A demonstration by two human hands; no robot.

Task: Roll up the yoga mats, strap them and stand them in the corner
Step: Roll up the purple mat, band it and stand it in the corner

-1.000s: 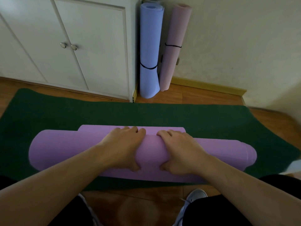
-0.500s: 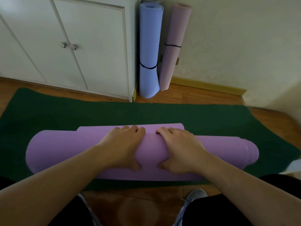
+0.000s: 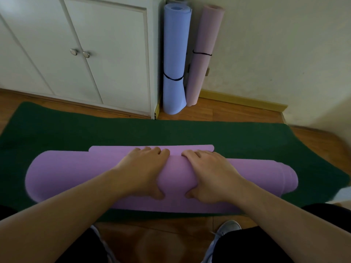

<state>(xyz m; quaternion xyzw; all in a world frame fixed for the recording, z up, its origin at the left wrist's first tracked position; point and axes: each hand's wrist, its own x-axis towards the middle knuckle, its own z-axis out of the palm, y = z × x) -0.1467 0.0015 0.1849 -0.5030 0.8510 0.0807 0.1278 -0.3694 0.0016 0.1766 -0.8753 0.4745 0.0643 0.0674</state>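
A purple yoga mat (image 3: 76,177) lies almost fully rolled across a dark green mat (image 3: 95,130) spread on the floor. A short flat strip of purple still shows beyond the roll. My left hand (image 3: 140,171) and my right hand (image 3: 210,175) grip the middle of the roll side by side, fingers curled over its top and thumbs on its near side. In the corner stand a blue rolled mat (image 3: 174,54) and a pink rolled mat (image 3: 201,63), each with a black strap around it.
White cabinet doors (image 3: 85,35) with two round knobs fill the back left. A cream wall with a yellow skirting board (image 3: 243,100) runs along the right. Wooden floor shows around the green mat, and my shoes (image 3: 228,227) are just behind the roll.
The purple roll has turned slightly away from me, and the flat strip beyond it has grown a little shorter. Both hands kept their hold.
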